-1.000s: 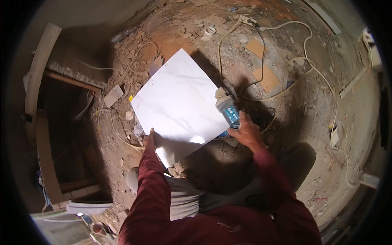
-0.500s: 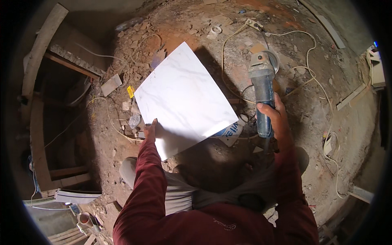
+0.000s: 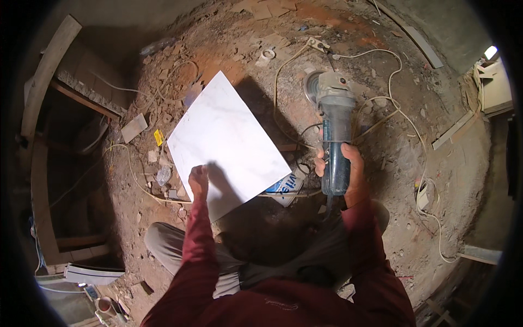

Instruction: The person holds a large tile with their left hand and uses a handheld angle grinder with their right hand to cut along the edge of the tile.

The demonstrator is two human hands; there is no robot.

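My right hand (image 3: pixel 354 171) grips an angle grinder (image 3: pixel 336 147) by its dark blue-green body, thumb on one side and fingers on the other. The grinder's grey head points away from me, its disc (image 3: pixel 312 87) now on the left side. A white marble-patterned tile (image 3: pixel 234 147) lies tilted on the ground, one corner pointing away. Over the tile's left edge, my left hand (image 3: pixel 199 182) is closed with its fingers curled in, casting a shadow on the tile; nothing shows in it. A printed white and blue packet (image 3: pixel 286 188) pokes out from under the tile's right corner.
Rubble and dust cover the ground. A pale cable (image 3: pixel 392 82) loops along the right, near a socket block (image 3: pixel 318 44). A tape roll (image 3: pixel 267 54), a yellow packet (image 3: pixel 158 137) and a tile scrap (image 3: pixel 134 128) lie around. A wooden frame (image 3: pixel 46 201) stands at left.
My left hand has let go of the tile's edge and risen over it, fingers curling. My right hand has turned the grinder over, so its disc faces left. The view has shifted slightly.
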